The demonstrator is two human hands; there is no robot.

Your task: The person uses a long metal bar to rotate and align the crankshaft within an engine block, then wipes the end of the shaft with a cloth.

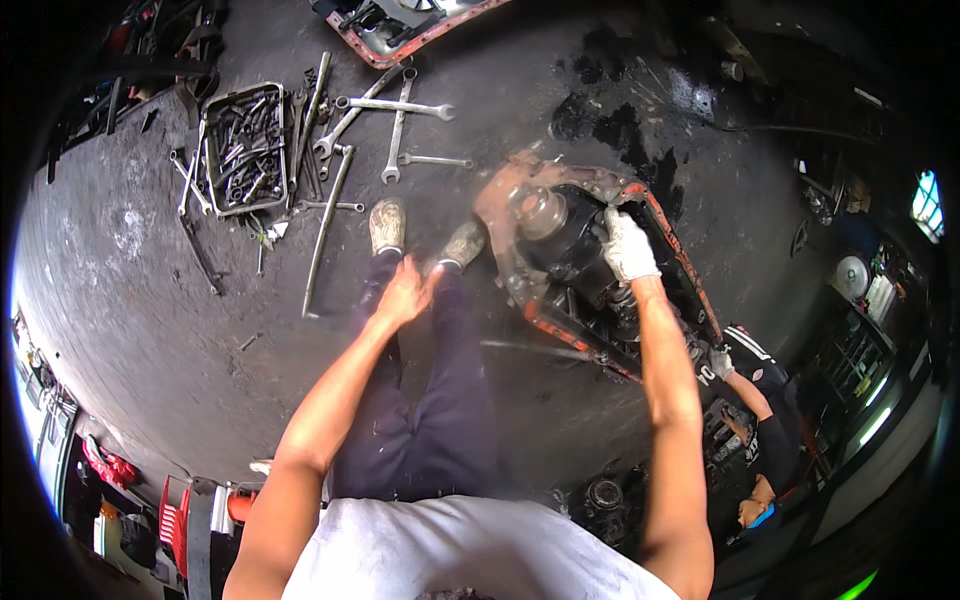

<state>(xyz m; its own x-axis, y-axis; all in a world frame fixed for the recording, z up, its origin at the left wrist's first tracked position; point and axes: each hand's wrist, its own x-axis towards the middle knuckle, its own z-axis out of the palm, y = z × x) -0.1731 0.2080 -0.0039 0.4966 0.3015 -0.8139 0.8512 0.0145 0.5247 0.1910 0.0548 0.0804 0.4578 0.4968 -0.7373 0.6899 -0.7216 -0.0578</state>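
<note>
My left hand (408, 292) is bare and hangs in front of my lower legs, thumb and fingers apart, holding nothing that I can see. On my right hand (630, 250) is a whitish work glove. Its fingers are curled over something inside a large machine housing (557, 312), and the glove hides what they grip. The housing has a worn red and grey rim, dark parts inside, and a round metal cup-shaped part (540, 212) near its left side. Opposite me, a co-worker's gloved hand (720, 362) touches the housing's lower right end.
A metal tray (208, 150) of sockets and small tools lies at the left. Several combination wrenches (398, 140) and long bars (328, 235) are spread beside it. A red-edged pan (400, 50) sits at the top. Dark oil stains (620, 130) mark the floor beyond the housing.
</note>
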